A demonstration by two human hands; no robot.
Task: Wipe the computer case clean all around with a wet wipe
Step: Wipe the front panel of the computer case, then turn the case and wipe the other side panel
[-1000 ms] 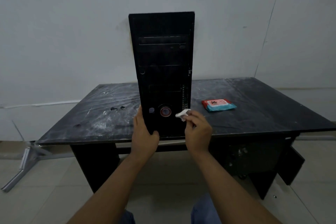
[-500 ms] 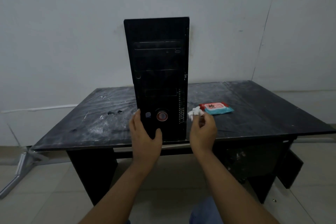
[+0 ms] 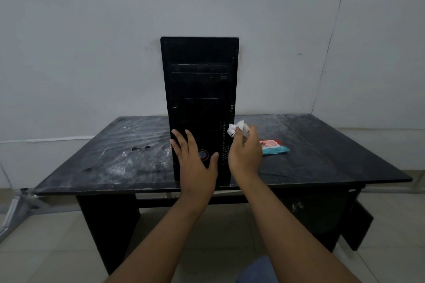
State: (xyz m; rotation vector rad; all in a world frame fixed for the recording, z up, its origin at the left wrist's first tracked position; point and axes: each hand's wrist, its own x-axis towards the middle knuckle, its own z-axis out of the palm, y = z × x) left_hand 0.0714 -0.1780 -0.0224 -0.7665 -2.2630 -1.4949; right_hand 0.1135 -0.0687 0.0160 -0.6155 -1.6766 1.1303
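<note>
Wipe (image 3: pixel 238 128) raised, smeared black desk (image 3: pixel 322 158), white wall (image 3: pixel 92 30)

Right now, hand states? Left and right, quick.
Left hand: open, flat against the front of the computer case.
Right hand: closed, pinching a crumpled wet wipe.

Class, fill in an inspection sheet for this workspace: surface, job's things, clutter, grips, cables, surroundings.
Surface: black table, smeared with white dust.
Job's things: computer case upright near the front edge; crumpled wet wipe; wipe pack to its right.
Clutter: nothing seen.
Grips: left hand flat on the case front; right hand pinches the wet wipe beside the case.
Cables: white strip along the wall, unclear if cable.
Surroundings: grey wall, tiled floor.
</note>
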